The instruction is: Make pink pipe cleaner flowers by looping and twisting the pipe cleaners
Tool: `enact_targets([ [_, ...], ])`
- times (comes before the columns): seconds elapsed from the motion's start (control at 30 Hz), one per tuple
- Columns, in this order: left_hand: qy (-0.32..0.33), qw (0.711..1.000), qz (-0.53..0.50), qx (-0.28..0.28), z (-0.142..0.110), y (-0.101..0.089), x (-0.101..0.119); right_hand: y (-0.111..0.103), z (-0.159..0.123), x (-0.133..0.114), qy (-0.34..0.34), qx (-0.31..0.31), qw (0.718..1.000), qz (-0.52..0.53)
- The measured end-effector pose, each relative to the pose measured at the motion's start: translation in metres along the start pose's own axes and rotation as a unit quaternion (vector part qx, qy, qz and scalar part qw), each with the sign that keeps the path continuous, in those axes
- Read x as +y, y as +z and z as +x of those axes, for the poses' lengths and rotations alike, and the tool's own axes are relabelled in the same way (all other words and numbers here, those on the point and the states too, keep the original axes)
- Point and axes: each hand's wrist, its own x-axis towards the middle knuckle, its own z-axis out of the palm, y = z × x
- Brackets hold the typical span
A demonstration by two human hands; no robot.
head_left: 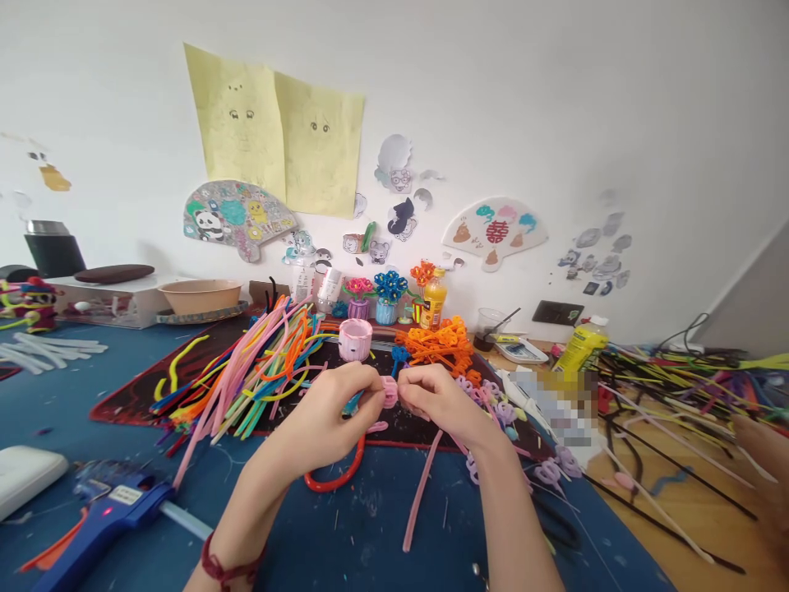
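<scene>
A small pink ribbed piece point(389, 392), seemingly of bent pipe cleaner, is pinched between my two hands above the dark mat. My left hand point(339, 407) holds its left side with closed fingers. On its right side, my right hand point(440, 403) has thumb and fingers pressed together. A loose pink pipe cleaner point(422, 493) lies below my right hand, its upper end near the wrist. Just behind the hands stands a pink pot-shaped piece point(356, 340). A red loop handle point(336, 483) shows under my left hand; the rest of that tool is hidden.
Bundled coloured pipe cleaners point(246, 370) lie left, orange flower pieces point(440, 345) and purple ones point(548, 471) right. A blue glue gun point(117, 518), its red light on, rests front left. Behind stand a juice bottle point(435, 300) and flower pots. Another person's blurred hand point(764, 469) is at far right.
</scene>
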Motion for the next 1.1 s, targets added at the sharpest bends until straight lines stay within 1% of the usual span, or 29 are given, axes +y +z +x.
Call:
enact_targets([
  [0.13, -0.013, 1.000, -0.020, 0.000, 0.001, 0.000, 0.002, -0.001, 0.000, -0.001, 0.008, 0.003, 1.000, -0.009],
  [0.27, -0.035, 0.999, -0.021, 0.029, 0.002, 0.000, 0.003, 0.000, 0.001, -0.002, 0.020, -0.002, 1.000, -0.017],
  [0.4, -0.039, 0.997, -0.021, 0.055, 0.003, 0.000, 0.003, 0.002, 0.002, -0.003, 0.006, 0.001, 1.000, -0.028],
  [0.57, -0.027, 0.996, -0.018, 0.088, 0.003, 0.001, 0.003, 0.004, 0.002, -0.007, -0.013, 0.026, 0.999, -0.032],
  [0.73, -0.015, 0.990, 0.057, 0.130, 0.004, 0.005, 0.001, 0.005, 0.001, -0.009, -0.027, 0.057, 0.998, -0.031],
  [0.83, 0.009, 0.982, 0.115, 0.148, 0.004, 0.009, -0.002, 0.006, 0.001, -0.009, -0.035, 0.058, 0.997, -0.044],
  [1.1, 0.078, 0.956, 0.247, 0.140, 0.003, 0.011, -0.008, 0.011, 0.001, -0.014, -0.023, 0.036, 0.996, -0.076],
])
